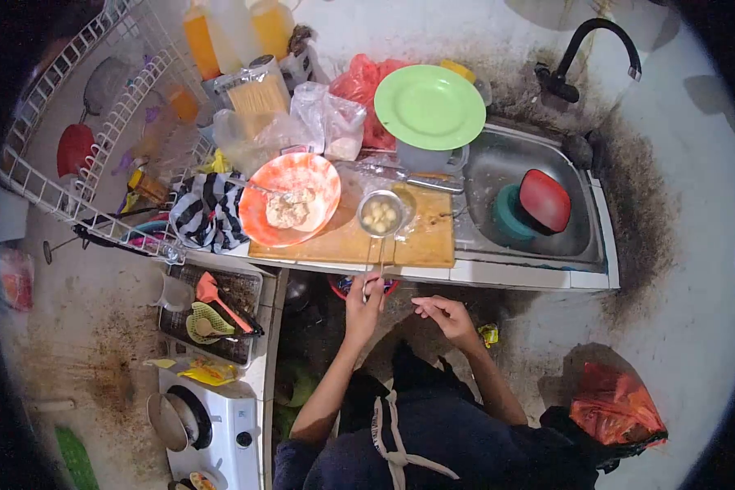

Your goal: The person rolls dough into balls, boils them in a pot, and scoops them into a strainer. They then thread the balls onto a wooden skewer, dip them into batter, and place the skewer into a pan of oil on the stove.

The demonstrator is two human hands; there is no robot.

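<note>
My left hand (365, 300) is closed around the long thin handle of a small metal strainer (376, 231). Several small pale round pieces (380, 216) lie in the strainer's bowl, over a wooden cutting board (335, 255). To the right, my right hand (445, 317) is held in front of the counter edge, fingers loosely stretched toward the left hand, with nothing visible in them. An orange-and-white bowl (251, 214) of pale doughy mixture (292, 211) and a spoon sits on the board's left side. Behind the strainer lies a knife (433, 183).
A light green plate (430, 106) tops a container beside the sink (487, 167), which holds a red bowl (545, 201) and a teal bowl (508, 216). At left are a wire dish rack (90, 159), a utensil tray (245, 343) and a white stove (235, 416).
</note>
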